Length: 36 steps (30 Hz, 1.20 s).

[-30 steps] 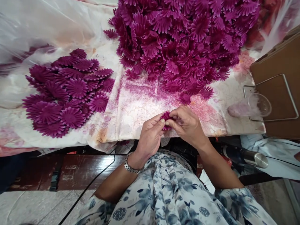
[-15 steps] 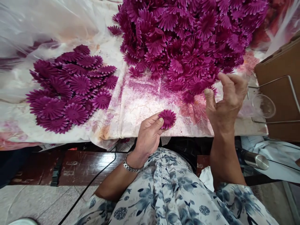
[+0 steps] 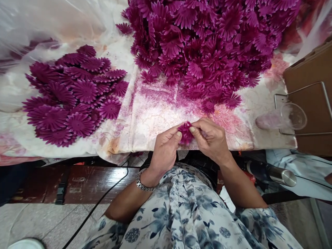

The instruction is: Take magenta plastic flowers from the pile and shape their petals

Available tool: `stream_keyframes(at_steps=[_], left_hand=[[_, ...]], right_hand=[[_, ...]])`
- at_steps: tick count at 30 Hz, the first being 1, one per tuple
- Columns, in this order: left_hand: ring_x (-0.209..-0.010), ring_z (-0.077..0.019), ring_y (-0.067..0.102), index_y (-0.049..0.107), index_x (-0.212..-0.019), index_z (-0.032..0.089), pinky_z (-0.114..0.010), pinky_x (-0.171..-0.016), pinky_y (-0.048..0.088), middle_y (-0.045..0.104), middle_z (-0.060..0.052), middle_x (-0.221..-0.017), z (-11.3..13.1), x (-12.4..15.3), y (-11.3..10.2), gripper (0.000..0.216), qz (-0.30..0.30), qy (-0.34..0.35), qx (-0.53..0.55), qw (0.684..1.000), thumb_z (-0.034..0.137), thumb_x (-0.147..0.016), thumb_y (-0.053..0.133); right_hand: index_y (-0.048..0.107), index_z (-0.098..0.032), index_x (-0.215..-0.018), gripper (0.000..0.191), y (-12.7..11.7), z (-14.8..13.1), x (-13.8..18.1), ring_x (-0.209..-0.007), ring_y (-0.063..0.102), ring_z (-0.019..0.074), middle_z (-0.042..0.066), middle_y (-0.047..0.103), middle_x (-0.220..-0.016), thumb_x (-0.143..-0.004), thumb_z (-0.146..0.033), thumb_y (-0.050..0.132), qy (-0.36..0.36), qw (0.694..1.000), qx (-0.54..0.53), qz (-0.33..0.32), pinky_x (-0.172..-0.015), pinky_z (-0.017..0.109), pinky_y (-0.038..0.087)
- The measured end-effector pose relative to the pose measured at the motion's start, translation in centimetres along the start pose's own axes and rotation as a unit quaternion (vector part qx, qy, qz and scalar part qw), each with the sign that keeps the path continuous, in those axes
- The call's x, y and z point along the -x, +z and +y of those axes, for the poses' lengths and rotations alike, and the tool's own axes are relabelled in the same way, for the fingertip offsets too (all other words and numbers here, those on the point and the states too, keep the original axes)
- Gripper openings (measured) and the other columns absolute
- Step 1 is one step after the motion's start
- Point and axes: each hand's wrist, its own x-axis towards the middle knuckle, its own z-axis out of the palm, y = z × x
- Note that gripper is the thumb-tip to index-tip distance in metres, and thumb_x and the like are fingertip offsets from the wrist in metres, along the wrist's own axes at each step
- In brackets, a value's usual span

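Observation:
A magenta artificial flower [image 3: 185, 134] is held at the front edge of the table between my two hands. My left hand [image 3: 166, 147] pinches it from the left, thumb on top. From the right, my right hand [image 3: 211, 138] grips its edge between thumb and fingers; the petals there look bunched up. Ahead lies a big heap of magenta flower petal pieces [image 3: 202, 52]. Off to the left is a smaller pile of flatter, round flowers [image 3: 75, 97]. The undersides of the held flower are hidden by my fingers.
A floral cloth [image 3: 155, 117] dusted with purple specks covers the table. On the right are a clear plastic cup [image 3: 293, 116] lying on its side, a metal wire frame [image 3: 325, 100] and a cardboard box [image 3: 308, 79]. Clear plastic sheeting [image 3: 57, 20] spreads at the upper left.
My right hand has come down from beside the big heap to the flower in my left hand and now grips it. My left hand has stayed in place.

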Motion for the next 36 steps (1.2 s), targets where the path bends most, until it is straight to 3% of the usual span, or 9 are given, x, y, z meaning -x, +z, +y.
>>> stream_keyframes(at_steps=[6, 8, 12, 14, 22, 26, 29, 31, 36], left_hand=[[-0.07, -0.0159, 0.066, 0.073, -0.082, 0.014, -0.031, -0.072, 0.053, 0.073, -0.006, -0.078, 0.7, 0.1, 0.1, 0.023, 0.023, 0.001, 0.021, 1.0, 0.03, -0.065, 0.075], [-0.071, -0.0153, 0.065, 0.073, -0.081, 0.014, -0.03, -0.073, 0.053, 0.073, -0.005, -0.078, 0.7, 0.2, 0.1, 0.021, 0.018, -0.009, 0.023, 1.0, 0.03, -0.066, 0.074], [-0.069, -0.0132, 0.063, 0.073, -0.086, 0.015, -0.025, -0.067, 0.051, 0.072, -0.005, -0.079, 0.5, 0.2, 0.3, 0.023, 0.007, -0.012, 0.02, 1.0, 0.029, -0.068, 0.072], [-0.068, -0.0123, 0.061, 0.073, -0.089, 0.016, -0.023, -0.063, 0.049, 0.071, -0.004, -0.077, 0.4, 0.2, 0.2, 0.025, -0.002, -0.009, 0.014, 1.0, 0.029, -0.068, 0.072], [-0.07, -0.0135, 0.063, 0.074, -0.086, 0.017, -0.026, -0.071, 0.05, 0.072, -0.003, -0.074, 0.0, 0.3, -0.2, 0.024, 0.016, 0.02, -0.014, 1.0, 0.031, -0.066, 0.075], [-0.074, -0.0152, 0.065, 0.074, -0.08, 0.015, -0.03, -0.077, 0.052, 0.072, -0.004, -0.078, 0.4, 0.3, 0.0, 0.02, 0.021, 0.016, 0.02, 0.999, 0.029, -0.066, 0.074], [-0.075, -0.0146, 0.065, 0.073, -0.08, 0.015, -0.031, -0.077, 0.053, 0.072, -0.004, -0.08, 0.6, 0.3, 0.0, 0.019, 0.028, -0.004, 0.026, 0.999, 0.028, -0.066, 0.074], [-0.075, -0.0148, 0.065, 0.072, -0.079, 0.015, -0.031, -0.076, 0.053, 0.072, -0.004, -0.08, 0.6, 0.3, 0.0, 0.019, 0.024, -0.011, 0.023, 0.999, 0.029, -0.068, 0.073], [-0.063, -0.0099, 0.057, 0.073, -0.086, 0.016, -0.024, -0.065, 0.049, 0.068, -0.002, -0.073, 0.3, 0.3, 0.2, 0.021, -0.002, -0.004, 0.01, 1.0, 0.028, -0.07, 0.071]], right_hand=[[0.062, -0.019, -0.098, 0.016, -3.6, 2.7, -1.6, -0.092, 0.057, 0.0201, 0.007, 0.061, -0.093, -0.084, -0.026, 0.057, 0.012, 0.954, 0.192, 0.229, -0.08, 0.037, 0.044], [0.06, -0.018, -0.104, 0.026, -3.8, 2.5, -1.7, -0.101, 0.055, 0.0231, 0.01, 0.06, -0.101, -0.081, -0.03, 0.062, -0.004, 0.958, 0.202, 0.202, -0.084, 0.04, 0.044], [0.061, -0.016, -0.086, 0.016, -1.3, 0.4, -0.6, -0.074, 0.056, 0.0162, 0.005, 0.061, -0.076, -0.082, -0.031, 0.061, -0.038, 0.996, 0.078, 0.018, -0.067, 0.031, 0.047], [0.059, -0.017, -0.079, 0.015, 0.1, -0.4, 0.0, -0.067, 0.053, 0.0142, 0.002, 0.059, -0.069, -0.084, -0.031, 0.058, -0.037, 0.998, 0.049, -0.015, -0.064, 0.029, 0.045], [0.058, -0.016, -0.072, 0.017, 0.6, -0.5, 0.4, -0.062, 0.051, 0.0133, 0.003, 0.057, -0.062, -0.087, -0.018, 0.05, -0.046, 0.997, 0.065, 0.01, -0.061, 0.028, 0.042], [0.06, -0.018, -0.079, 0.014, -1.8, 1.5, -0.7, -0.067, 0.053, 0.014, 0.002, 0.057, -0.069, -0.088, -0.021, 0.049, 0.002, 0.982, 0.11, 0.155, -0.065, 0.03, 0.043], [0.061, -0.02, -0.099, 0.017, -3.6, 2.8, -1.5, -0.093, 0.055, 0.022, 0.008, 0.058, -0.093, -0.087, -0.029, 0.053, 0.014, 0.953, 0.193, 0.232, -0.083, 0.04, 0.042], [0.06, -0.021, -0.107, 0.026, -3.6, 2.6, -1.4, -0.103, 0.053, 0.0247, 0.01, 0.058, -0.102, -0.084, -0.032, 0.058, -0.003, 0.959, 0.201, 0.202, -0.087, 0.043, 0.042], [0.06, -0.018, -0.086, 0.012, -0.2, -0.1, 0.2, -0.071, 0.054, 0.0158, 0.004, 0.061, -0.073, -0.084, -0.029, 0.059, -0.058, 0.995, 0.079, 0.006, -0.067, 0.03, 0.046]])
